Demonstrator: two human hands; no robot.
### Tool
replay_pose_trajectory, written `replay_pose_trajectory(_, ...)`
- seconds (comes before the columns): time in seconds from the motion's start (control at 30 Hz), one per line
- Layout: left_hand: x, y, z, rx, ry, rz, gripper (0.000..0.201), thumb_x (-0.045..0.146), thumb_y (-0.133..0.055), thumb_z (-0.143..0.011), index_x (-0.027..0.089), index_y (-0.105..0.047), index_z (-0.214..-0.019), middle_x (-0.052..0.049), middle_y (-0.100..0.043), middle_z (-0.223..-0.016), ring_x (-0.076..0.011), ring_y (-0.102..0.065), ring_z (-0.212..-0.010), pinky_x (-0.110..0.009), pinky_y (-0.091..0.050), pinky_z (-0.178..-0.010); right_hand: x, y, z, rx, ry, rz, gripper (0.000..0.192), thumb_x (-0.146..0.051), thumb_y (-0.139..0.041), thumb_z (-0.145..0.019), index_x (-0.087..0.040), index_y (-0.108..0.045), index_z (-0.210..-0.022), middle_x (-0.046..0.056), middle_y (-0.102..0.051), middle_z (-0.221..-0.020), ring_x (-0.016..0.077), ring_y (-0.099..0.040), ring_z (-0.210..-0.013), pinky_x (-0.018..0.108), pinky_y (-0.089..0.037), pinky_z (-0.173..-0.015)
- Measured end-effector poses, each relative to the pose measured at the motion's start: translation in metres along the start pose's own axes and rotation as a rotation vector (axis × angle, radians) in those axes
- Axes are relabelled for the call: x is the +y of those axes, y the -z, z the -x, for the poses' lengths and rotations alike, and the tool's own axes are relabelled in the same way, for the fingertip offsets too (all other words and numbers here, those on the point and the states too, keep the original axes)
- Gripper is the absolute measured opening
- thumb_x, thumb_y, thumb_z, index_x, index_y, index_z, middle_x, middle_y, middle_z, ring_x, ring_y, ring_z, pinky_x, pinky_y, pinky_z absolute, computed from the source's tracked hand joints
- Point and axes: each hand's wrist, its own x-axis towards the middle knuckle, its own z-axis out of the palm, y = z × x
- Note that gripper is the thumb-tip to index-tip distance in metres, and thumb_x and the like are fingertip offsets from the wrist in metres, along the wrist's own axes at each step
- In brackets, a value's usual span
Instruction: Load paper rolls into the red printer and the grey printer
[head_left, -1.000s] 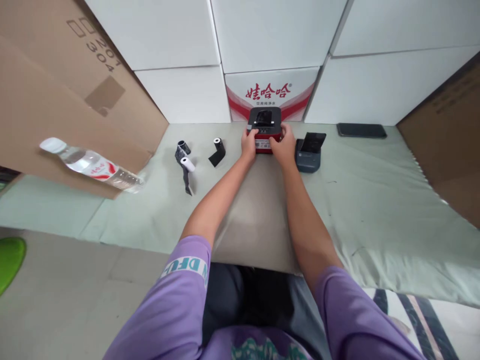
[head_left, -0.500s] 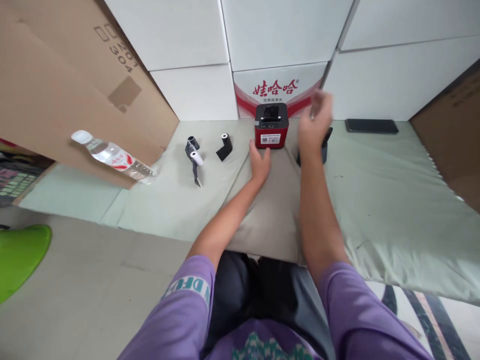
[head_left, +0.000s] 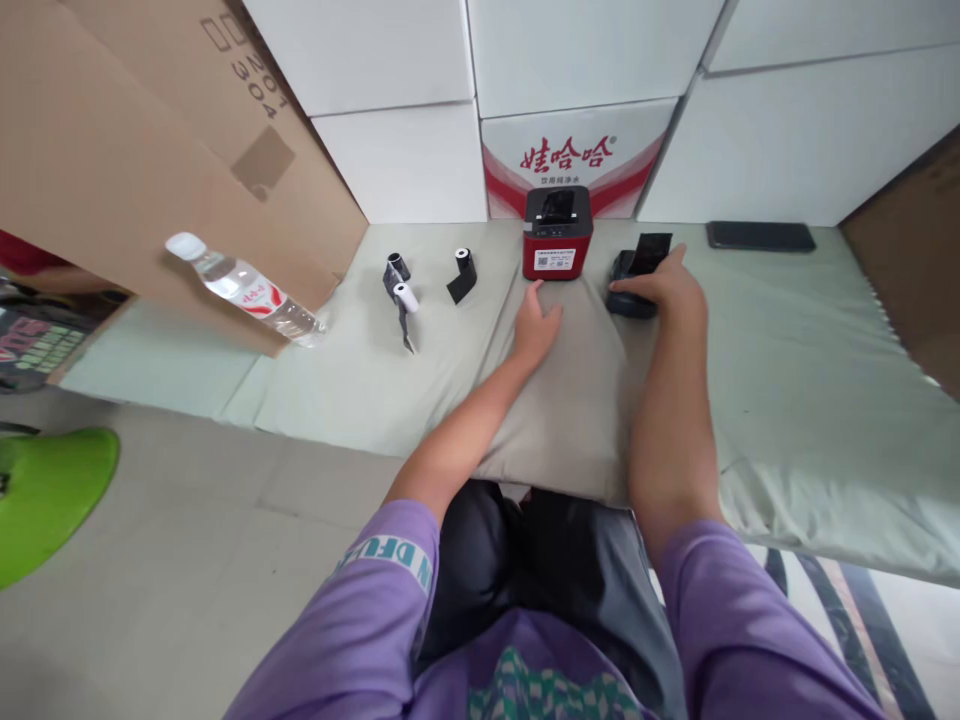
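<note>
The red and black receipt printer (head_left: 558, 240) stands upright against the white boxes, black paper showing at its top. Just in front of its lower edge is my left hand (head_left: 535, 325), fingers apart and holding nothing; whether a fingertip touches the printer I cannot tell. To the right, a small black printer (head_left: 622, 300) rests on the cloth with black paper (head_left: 651, 252) sticking up from it. My right hand (head_left: 671, 285) grips this small printer, thumb across its front and fingers on the far right side, partly covering it.
Left of the red printer lie loose paper rolls (head_left: 463, 262) with dark strips unrolled. A water bottle (head_left: 251, 292) leans by a cardboard box (head_left: 172, 150). A phone (head_left: 760, 236) lies at the back right. White boxes (head_left: 405, 165) wall off the rear of the cloth-covered surface (head_left: 810, 400).
My right hand has come down from the air onto the small black printer. My left hand has drawn slightly back from the red printer's side. The view has shifted a little.
</note>
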Motion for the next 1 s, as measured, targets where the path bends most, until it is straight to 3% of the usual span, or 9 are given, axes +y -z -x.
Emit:
replay_pose_trajectory(0.07,-0.002,-0.001,0.000,-0.003,-0.013,0.016,0.055,0.015,-0.061,-0.097,0.018,-0.054,-0.151,-0.015,-0.062,-0.163,-0.0256,-0.056,-0.157,-0.042,-0.040,-0.136,-0.008,-0.011,0.011,0.052,-0.142,0.001,0.148,-0.033,-0.096,-0.075,-0.010,0.007,-0.178,0.037,-0.043,-0.169,0.0448,-0.045,-0.160,0.060,-0.042,-0.129)
replay_pose_trajectory(0.13,-0.004,-0.002,-0.001,-0.006,-0.030,0.046,0.052,0.014,-0.062,-0.097,0.018,-0.056,-0.148,-0.016,-0.064,-0.160,-0.0245,-0.058,-0.155,-0.041,-0.042,-0.134,-0.013,-0.023,0.024,0.115,-0.163,0.012,0.151,-0.033,-0.096,-0.071,-0.014,0.009,-0.179,0.034,-0.040,-0.169,0.0467,-0.042,-0.161,0.063,-0.041,-0.129)
replay_pose_trajectory(0.23,-0.006,-0.004,-0.002,-0.026,-0.043,0.083,0.047,0.015,-0.060,-0.099,0.020,-0.059,-0.145,-0.014,-0.071,-0.152,-0.0223,-0.065,-0.147,-0.041,-0.047,-0.129,-0.010,-0.048,0.049,0.186,-0.010,0.007,0.148,-0.044,-0.094,-0.068,-0.015,0.002,-0.178,0.033,-0.048,-0.160,0.0507,-0.048,-0.152,0.069,-0.044,-0.122)
replay_pose_trajectory(0.37,-0.008,-0.001,-0.003,-0.004,-0.066,0.033,0.039,0.025,-0.051,-0.107,0.018,-0.066,-0.142,-0.014,-0.075,-0.147,-0.0241,-0.068,-0.143,-0.040,-0.048,-0.129,-0.003,-0.083,0.087,0.264,0.324,0.014,0.131,-0.060,-0.080,-0.075,-0.014,-0.010,-0.176,0.028,-0.060,-0.141,0.0487,-0.058,-0.133,0.069,-0.047,-0.113)
replay_pose_trajectory(0.47,-0.010,0.007,-0.007,-0.032,-0.098,-0.025,0.042,0.029,-0.043,-0.109,0.022,-0.075,-0.135,-0.009,-0.078,-0.145,-0.0252,-0.069,-0.141,-0.041,-0.049,-0.128,0.000,-0.098,0.105,0.275,0.389,-0.044,0.133,-0.061,-0.080,-0.072,-0.011,-0.012,-0.175,0.026,-0.061,-0.135,0.0474,-0.060,-0.127,0.069,-0.047,-0.112)
replay_pose_trajectory(0.67,-0.015,0.015,-0.013,-0.111,-0.118,-0.125,0.042,0.034,-0.044,-0.110,0.026,-0.081,-0.127,-0.006,-0.081,-0.139,-0.0260,-0.072,-0.137,-0.043,-0.051,-0.125,0.006,-0.100,0.108,0.214,0.375,-0.243,0.142,-0.062,-0.089,-0.061,-0.019,-0.016,-0.175,0.024,-0.057,-0.141,0.0489,-0.057,-0.134,0.074,-0.043,-0.118)
replay_pose_trajectory(0.83,-0.017,0.015,-0.015,-0.124,-0.123,-0.116,0.040,0.034,-0.045,-0.110,0.027,-0.080,-0.127,-0.005,-0.081,-0.138,-0.0253,-0.070,-0.137,-0.043,-0.048,-0.128,0.010,-0.099,0.100,0.156,0.340,-0.296,0.143,-0.063,-0.090,-0.060,-0.017,-0.018,-0.175,0.025,-0.052,-0.145,0.0503,-0.053,-0.143,0.075,-0.040,-0.122)
replay_pose_trajectory(1.0,-0.018,0.013,-0.018,-0.075,-0.074,-0.199,0.035,0.027,-0.050,-0.107,0.028,-0.081,-0.121,-0.004,-0.070,-0.156,-0.0279,-0.050,-0.159,-0.053,-0.031,-0.140,0.015,-0.097,0.087,0.179,0.302,-0.432,0.105,-0.070,-0.069,-0.083,-0.016,-0.036,-0.166,0.025,-0.055,-0.147,0.0421,-0.053,-0.144,0.069,-0.040,-0.127)
